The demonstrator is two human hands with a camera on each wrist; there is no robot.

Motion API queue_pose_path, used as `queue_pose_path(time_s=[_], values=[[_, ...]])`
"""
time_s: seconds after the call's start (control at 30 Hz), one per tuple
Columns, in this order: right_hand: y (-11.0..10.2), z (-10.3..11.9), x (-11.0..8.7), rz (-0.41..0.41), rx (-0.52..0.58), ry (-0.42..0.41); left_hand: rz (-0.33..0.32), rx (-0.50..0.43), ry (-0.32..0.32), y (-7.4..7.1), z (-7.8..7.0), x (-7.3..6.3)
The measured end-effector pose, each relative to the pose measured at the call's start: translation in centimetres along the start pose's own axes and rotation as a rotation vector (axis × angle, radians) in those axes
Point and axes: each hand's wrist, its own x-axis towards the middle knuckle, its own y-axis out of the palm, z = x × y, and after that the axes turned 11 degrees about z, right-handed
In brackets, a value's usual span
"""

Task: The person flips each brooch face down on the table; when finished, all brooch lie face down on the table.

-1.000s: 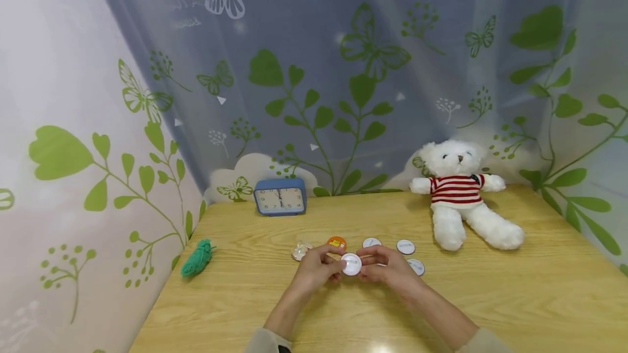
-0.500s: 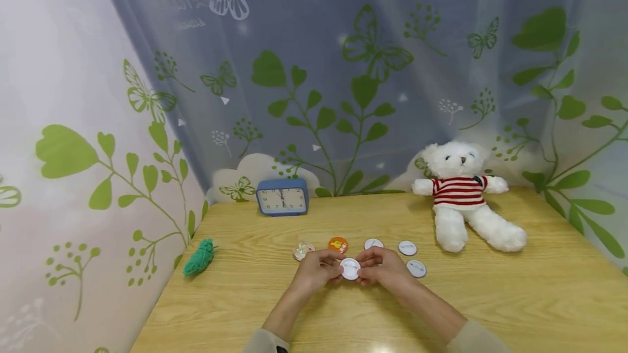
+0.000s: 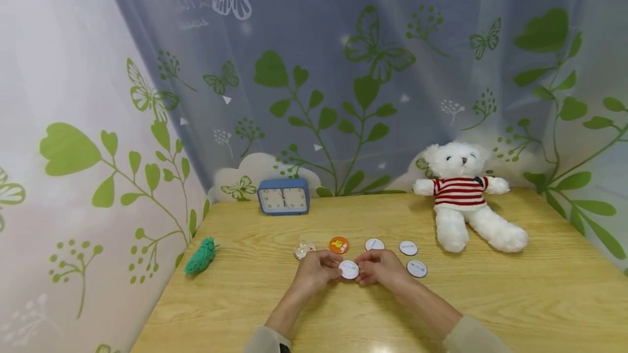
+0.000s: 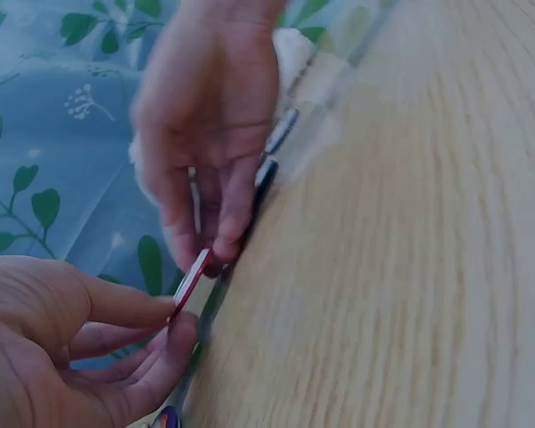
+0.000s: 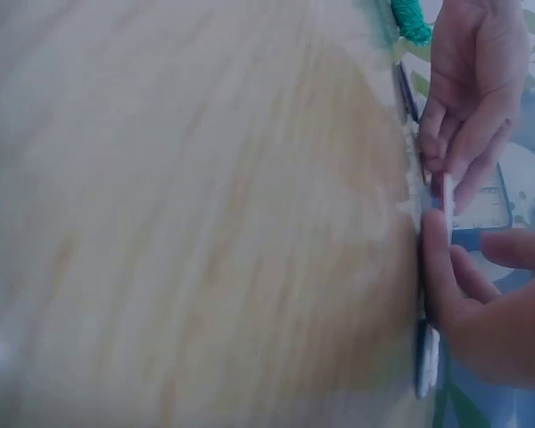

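A round pin badge (image 3: 349, 269), white pin back showing in the head view, is held between both hands low over the table. My left hand (image 3: 314, 275) pinches its left edge between thumb and fingers. At the opposite edge, my right hand (image 3: 385, 269) grips it with its fingertips. From the side, the left wrist view shows the badge (image 4: 191, 281) as a thin white disc with a red rim. Just beyond the hands lie an orange badge (image 3: 339, 244) with a yellow figure, a pale patterned badge (image 3: 304, 249), and a white-backed badge (image 3: 375, 244) partly behind the right fingers.
Two more badges, one white-backed (image 3: 408, 248) and another white-backed badge (image 3: 416, 268), lie right of the right hand. A blue clock (image 3: 283, 197) and a white teddy bear (image 3: 458, 195) stand at the table's back. Green yarn (image 3: 200, 256) lies at the left edge.
The held badge has come down slightly and tilted flatter, both hands moving with it. The right fingers have closed in on its edge. The other badges stay put.
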Motion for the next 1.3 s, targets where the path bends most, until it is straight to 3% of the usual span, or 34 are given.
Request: queue_pose_path(time_s=[0.13, 0.33, 0.7, 1.3], values=[[0.2, 0.5, 0.0, -0.010, -0.022, 0.036, -0.035, 0.108, 0.011, 0.0, -0.1, 0.1], [0.2, 1.1, 0.0, -0.036, -0.050, 0.052, -0.044, 0.150, 0.022, 0.1, 0.0, 0.2], [-0.1, 1.5, -0.8, -0.012, -0.014, 0.018, -0.082, 0.275, 0.028, 0.3, -0.3, 0.2], [-0.6, 1.0, -0.7, 0.019, -0.014, 0.008, -0.067, 0.242, -0.006, 0.2, -0.6, 0.2]])
